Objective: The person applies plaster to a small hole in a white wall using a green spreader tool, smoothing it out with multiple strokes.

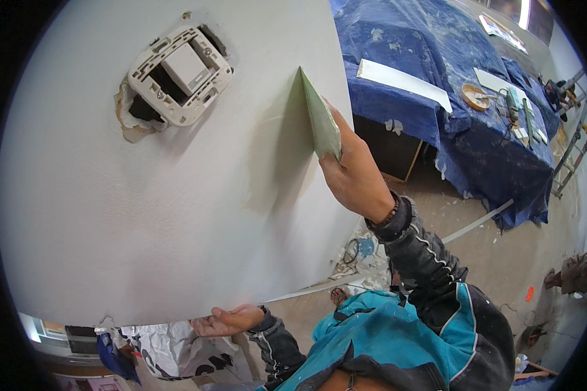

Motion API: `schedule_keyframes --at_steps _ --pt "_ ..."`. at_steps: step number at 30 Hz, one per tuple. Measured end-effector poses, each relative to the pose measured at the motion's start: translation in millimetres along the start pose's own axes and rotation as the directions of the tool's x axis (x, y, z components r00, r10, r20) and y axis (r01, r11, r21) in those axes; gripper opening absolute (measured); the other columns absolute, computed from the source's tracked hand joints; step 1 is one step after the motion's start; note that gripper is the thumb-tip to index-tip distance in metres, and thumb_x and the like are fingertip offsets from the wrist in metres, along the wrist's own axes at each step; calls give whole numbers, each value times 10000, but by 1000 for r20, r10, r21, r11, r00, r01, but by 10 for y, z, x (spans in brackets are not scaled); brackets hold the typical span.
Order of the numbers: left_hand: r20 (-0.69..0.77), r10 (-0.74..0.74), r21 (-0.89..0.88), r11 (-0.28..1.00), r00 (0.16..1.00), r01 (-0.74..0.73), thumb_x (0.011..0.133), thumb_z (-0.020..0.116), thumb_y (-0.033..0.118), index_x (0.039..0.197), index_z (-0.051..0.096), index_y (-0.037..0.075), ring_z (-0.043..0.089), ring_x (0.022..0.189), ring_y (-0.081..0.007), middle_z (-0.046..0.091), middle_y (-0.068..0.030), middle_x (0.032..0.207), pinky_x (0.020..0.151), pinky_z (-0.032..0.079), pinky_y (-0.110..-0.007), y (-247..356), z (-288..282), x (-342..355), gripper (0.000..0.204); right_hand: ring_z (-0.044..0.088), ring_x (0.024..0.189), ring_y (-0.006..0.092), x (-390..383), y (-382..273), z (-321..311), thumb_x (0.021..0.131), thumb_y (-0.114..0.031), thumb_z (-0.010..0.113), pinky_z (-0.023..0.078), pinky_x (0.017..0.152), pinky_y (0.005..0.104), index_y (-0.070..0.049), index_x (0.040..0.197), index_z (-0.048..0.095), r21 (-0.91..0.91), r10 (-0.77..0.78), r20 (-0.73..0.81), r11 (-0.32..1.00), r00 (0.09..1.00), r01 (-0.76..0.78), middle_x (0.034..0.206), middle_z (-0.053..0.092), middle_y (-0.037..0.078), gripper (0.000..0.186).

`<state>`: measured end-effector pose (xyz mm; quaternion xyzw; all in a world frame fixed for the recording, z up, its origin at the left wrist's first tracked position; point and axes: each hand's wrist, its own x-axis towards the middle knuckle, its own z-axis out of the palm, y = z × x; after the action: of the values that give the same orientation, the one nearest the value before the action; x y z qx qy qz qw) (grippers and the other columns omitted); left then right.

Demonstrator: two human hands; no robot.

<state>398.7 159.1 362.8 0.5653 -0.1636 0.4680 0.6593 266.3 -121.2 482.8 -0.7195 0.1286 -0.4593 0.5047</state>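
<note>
At the far left a white wall [143, 215] filled most of what I saw. High on it sat a switch frame [180, 75], white plastic with its cover off, set in a ragged hole [132, 114] where the plaster had broken away along the left and lower edges. Below the wall, crumpled plastic sheeting [176, 352] lay near a bit of blue cloth [111, 355].

My left hand [227, 320] rested at the bottom edge of the wall, palm up, fingers loosely spread and holding nothing. Its dark, paint-flecked sleeve [277, 348] ran back to my teal vest [385, 332].

Further right, my right hand [353, 171] was raised against the wall and clenched around a folded green sanding sheet [319, 120]. The sheet stood on edge, its pointed tip up and its long edge touching the wall near the wall's right border, well apart from the switch frame. A dark beaded band [386, 215] circled that wrist.

Past the wall's edge, a surface draped in a blue, paint-spattered cover [437, 52] stood on the dusty floor [502, 247]. On it lay a long white strip [404, 83], then a small round dish [476, 96], then a few hand tools [525, 114] just beside the dish. A ladder [571, 150] leaned at the far right.
</note>
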Motion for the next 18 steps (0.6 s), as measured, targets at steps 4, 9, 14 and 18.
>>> schedule_keyframes --at_steps 4,9,14,18 --pt "-7 17 -32 999 1000 -17 918 612 280 1289 365 -82 488 1159 -313 439 -219 1250 1002 442 -422 -10 29 7 574 560 1193 509 11 5 80 748 117 406 427 1057 410 34 1526 274 -151 -199 -27 970 980 192 1298 546 372 794" --pt "-38 28 3 1000 999 -28 915 604 274 1260 386 -91 502 1147 -310 467 -230 1215 989 452 -420 -41 7 -3 548 564 1125 530 -35 -101 131 745 112 443 458 1006 442 24 1532 268 -147 -117 -8 982 993 115 1216 573 372 811" --pt "-27 3 -66 998 1000 -5 920 574 285 1257 386 -97 509 1158 -314 484 -253 1214 991 447 -423 -16 54 -10 543 500 1323 451 -60 -171 167 787 117 451 370 1112 388 20 1537 280 -139 -26 3 990 1000 27 1387 514 334 776" --pt "-14 60 -15 998 998 -60 930 534 265 1287 394 -90 511 1169 -323 476 -259 1255 988 452 -432 -47 6 -1 523 480 1324 470 -149 -153 232 761 146 456 365 1123 391 13 1543 282 -164 -85 20 983 996 87 1448 464 322 812"
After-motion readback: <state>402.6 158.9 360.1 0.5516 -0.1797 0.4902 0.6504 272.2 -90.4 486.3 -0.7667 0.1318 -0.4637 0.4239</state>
